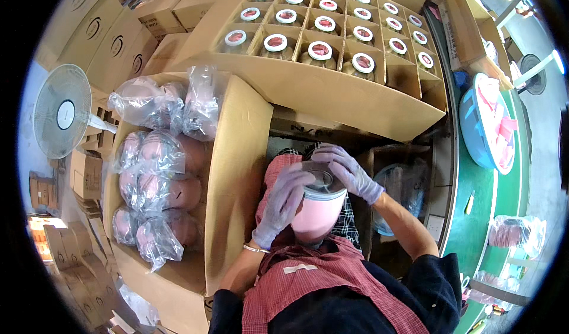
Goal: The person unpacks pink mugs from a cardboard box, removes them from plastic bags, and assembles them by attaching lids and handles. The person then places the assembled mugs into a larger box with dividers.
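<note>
A pink jar-like container (319, 220) stands roughly upright in my lap, with a dark grey round lid (323, 177) on its top. My left hand (278, 205), in a pale purple glove, curls against the lid's left side, its fingers at the rim. From the far right, my right hand (349, 171), gloved alike, bends its fingers over the lid's edge. Both hands are closed about the top. To the left, an open carton (237, 174) holds several pink containers in clear plastic bags (161, 150).
Ahead sits a large divided carton (332, 100) of jars with white-rimmed lids (320, 51). On the green table (468, 233) at right is a blue basket (474, 129) with pink pieces. A fan (64, 112) and stacked boxes (98, 29) stand at left.
</note>
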The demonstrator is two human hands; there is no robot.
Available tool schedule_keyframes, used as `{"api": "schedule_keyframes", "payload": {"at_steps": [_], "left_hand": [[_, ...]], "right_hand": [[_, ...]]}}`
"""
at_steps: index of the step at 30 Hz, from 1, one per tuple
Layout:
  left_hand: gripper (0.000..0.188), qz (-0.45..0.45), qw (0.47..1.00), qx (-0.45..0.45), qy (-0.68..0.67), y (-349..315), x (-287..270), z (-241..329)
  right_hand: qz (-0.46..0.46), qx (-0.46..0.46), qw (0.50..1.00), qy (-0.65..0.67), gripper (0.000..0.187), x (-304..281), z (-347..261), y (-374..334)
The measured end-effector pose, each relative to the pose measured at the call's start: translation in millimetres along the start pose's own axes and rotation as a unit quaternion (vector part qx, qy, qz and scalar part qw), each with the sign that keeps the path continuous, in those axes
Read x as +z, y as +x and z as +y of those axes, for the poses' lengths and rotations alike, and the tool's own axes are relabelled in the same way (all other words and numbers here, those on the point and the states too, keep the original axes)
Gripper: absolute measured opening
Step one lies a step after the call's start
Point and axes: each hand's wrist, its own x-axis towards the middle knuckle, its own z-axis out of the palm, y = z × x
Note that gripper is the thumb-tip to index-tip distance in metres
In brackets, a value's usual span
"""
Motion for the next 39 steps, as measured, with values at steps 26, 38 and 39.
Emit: {"api": "schedule_keyframes", "payload": {"at_steps": [26,38,39], "left_hand": [[0.054,-0.018,0.931,-0.263,-0.251,59.1,-40.6,-2.9],[0.054,-0.042,0.957,0.195,0.213,89.5,-2.3,16.0],[0.051,-0.062,0.973,0.139,0.175,88.2,-1.8,11.8]], "right_hand": [[0.23,0.183,0.931,0.216,0.054,2.6,-20.0,27.0],[0.265,0.233,0.893,0.28,0.054,-75.1,-44.3,45.2],[0.3,0.273,0.89,0.208,0.052,-110.7,-49.6,46.3]]}}
